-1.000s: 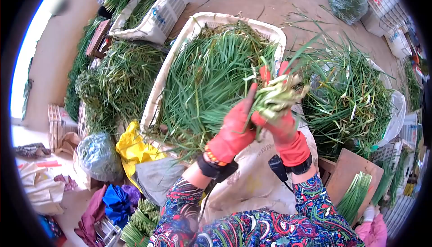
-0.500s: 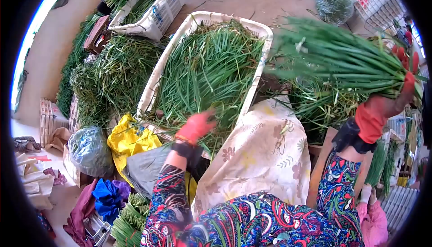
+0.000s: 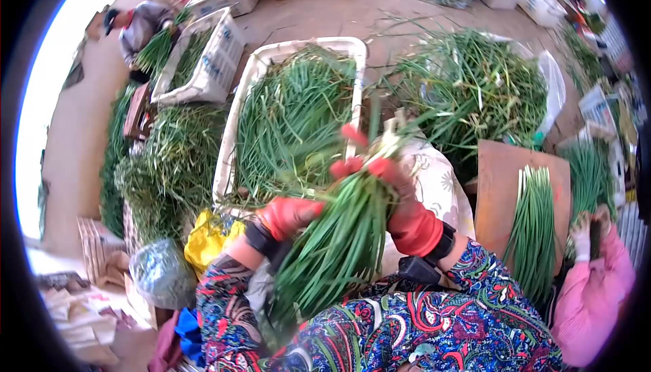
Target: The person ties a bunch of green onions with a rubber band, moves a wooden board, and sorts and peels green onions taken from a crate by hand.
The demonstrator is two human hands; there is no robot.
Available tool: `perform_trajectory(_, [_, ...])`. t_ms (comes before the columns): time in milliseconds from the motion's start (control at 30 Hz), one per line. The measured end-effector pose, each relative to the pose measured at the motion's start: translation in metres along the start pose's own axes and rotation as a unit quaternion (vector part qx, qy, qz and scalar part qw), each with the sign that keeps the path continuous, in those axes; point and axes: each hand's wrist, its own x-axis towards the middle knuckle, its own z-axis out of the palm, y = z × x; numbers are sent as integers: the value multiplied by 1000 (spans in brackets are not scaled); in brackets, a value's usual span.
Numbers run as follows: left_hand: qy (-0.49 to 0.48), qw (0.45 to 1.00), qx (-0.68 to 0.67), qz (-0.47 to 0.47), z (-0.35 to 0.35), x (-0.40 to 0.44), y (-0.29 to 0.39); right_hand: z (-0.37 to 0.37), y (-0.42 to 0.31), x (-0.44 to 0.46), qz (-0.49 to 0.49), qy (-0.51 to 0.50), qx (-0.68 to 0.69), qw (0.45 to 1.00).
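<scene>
A bunch of green chives (image 3: 342,229) hangs in front of my chest, its pale ends up and its long leaves fanning down to the left. My right hand (image 3: 413,219), in a red glove, is closed around it near the pale ends. Beside the leaves on the left is my left hand (image 3: 290,216), also red-gloved; motion smears its fingers, so I cannot tell whether they grip the leaves. Behind both hands stands a white plastic crate (image 3: 230,128) filled with loose chive leaves (image 3: 291,114).
Right of the crate is a heap of loose chives (image 3: 475,87). A board (image 3: 495,209) at my right carries a neat chive bundle (image 3: 532,229). A person in pink sleeves (image 3: 590,290) works beside it. Another person (image 3: 146,29) sits at back left, near a second crate (image 3: 217,60).
My right hand has brought the chives from the far right to my front, leaves now pointing down. My left hand has come beside the bunch. The view has shifted, showing the board and bundle.
</scene>
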Motion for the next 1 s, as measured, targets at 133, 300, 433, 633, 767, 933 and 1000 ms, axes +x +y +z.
perform_trajectory(133, [-78,910,-397,89,71,40,-51,-30,-24,-9,146,-90,-224,959])
perform_trajectory(300, [-167,886,-431,30,63,39,-44,-101,-96,8,59,-70,-274,957])
perform_trajectory(433, [-96,892,-440,-21,68,50,-31,-89,-102,19,-35,-7,-401,915])
perform_trajectory(633, [-121,862,-491,-24,63,61,-28,-138,-79,20,-40,-10,-334,942])
perform_trajectory(767, [41,892,-450,2,45,60,1,-114,-123,-11,40,127,-284,950])
perform_trajectory(933, [146,908,-377,111,23,70,80,-45,-101,-57,263,-52,-337,903])
perform_trajectory(1000, [132,903,-385,137,10,82,94,-27,-92,-51,269,-38,-435,859])
